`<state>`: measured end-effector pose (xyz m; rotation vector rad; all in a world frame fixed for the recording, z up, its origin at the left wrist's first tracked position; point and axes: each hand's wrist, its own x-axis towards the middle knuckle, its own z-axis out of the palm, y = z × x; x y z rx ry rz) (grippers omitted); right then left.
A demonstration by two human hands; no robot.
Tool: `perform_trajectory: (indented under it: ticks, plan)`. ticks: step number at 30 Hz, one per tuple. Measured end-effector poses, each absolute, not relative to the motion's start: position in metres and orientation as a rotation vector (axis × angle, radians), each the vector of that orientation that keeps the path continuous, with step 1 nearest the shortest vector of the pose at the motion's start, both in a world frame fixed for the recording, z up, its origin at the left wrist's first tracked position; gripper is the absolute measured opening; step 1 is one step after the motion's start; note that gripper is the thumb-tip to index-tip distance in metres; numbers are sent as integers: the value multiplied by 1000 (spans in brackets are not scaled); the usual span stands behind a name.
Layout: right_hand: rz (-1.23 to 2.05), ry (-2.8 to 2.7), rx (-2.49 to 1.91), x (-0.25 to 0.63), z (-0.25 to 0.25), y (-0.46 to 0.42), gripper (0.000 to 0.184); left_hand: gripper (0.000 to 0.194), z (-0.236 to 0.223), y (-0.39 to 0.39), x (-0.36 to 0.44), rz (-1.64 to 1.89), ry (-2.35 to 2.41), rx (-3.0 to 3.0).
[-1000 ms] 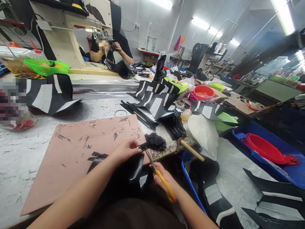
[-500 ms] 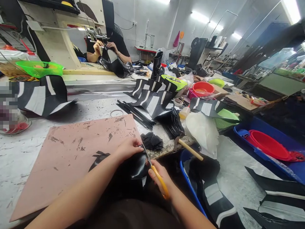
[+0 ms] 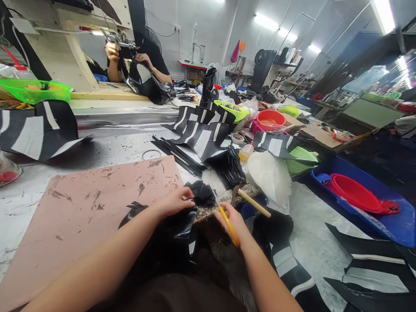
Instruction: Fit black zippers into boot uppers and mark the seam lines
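Observation:
My right hand [image 3: 232, 220] is closed around the yellow handles of a pair of scissors [image 3: 229, 226], whose blades point up and away from me. My left hand [image 3: 177, 200] pinches near the upper edge of a glossy black leather piece [image 3: 183, 229] at the table's front edge; its fingertips are partly hidden. Just beyond those fingertips lies a heap of small black pieces [image 3: 202, 193]. The scissor blades reach toward this heap, apart from the leather in my left hand. Under my left forearm is a pink cutting board [image 3: 81, 208] with dark scuffs.
A wooden-handled hammer [image 3: 253, 203] lies at the table edge beside stacked black strips [image 3: 229, 167]. Black-and-white boot panels [image 3: 203, 138] stand farther back. At right are a blue tub [image 3: 401, 216] and a red basin [image 3: 354, 193]. Across the table, a person's hands [image 3: 144, 58] work at a sewing machine.
My right hand has drawn the scissors away to the right and up, off the leather edge. My left hand stays by the leather. The whole view has shifted slightly.

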<state>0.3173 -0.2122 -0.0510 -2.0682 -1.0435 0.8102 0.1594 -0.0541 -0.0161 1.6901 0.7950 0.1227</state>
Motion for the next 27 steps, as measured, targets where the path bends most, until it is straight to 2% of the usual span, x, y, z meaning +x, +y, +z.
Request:
perform_trajectory:
  ticks: [3, 6, 10, 13, 16, 18, 24, 27]
  plan:
    - [544, -1067, -2463, 336, -39, -200, 52, 32, -15, -54, 152, 105, 799, 1704]
    - [437, -1186, -2607, 353, -25, -180, 55, 36, -11, -54, 137, 130, 800, 1681]
    - [201, -1362, -2694, 352, -11, -161, 31, 31, -7, -55, 118, 173, 770, 1635]
    - [-57, -1438, -2305, 321, -2, -160, 22, 42, -4, -61, 108, 268, 846, 1678]
    - [58, -1623, -1625, 277, 4, -165, 19, 40, 3, -72, 104, 370, 944, 1737]
    - [204, -1693, -1399, 252, 4, -167, 19, 38, 10, -80, 101, 416, 958, 1802]
    - [414, -1514, -1334, 219, -3, -159, 13, 31, 23, -97, 87, 486, 886, 1780]
    - [595, -1242, -1301, 215, -5, -159, 13, 31, 25, -101, 78, 484, 873, 1751]
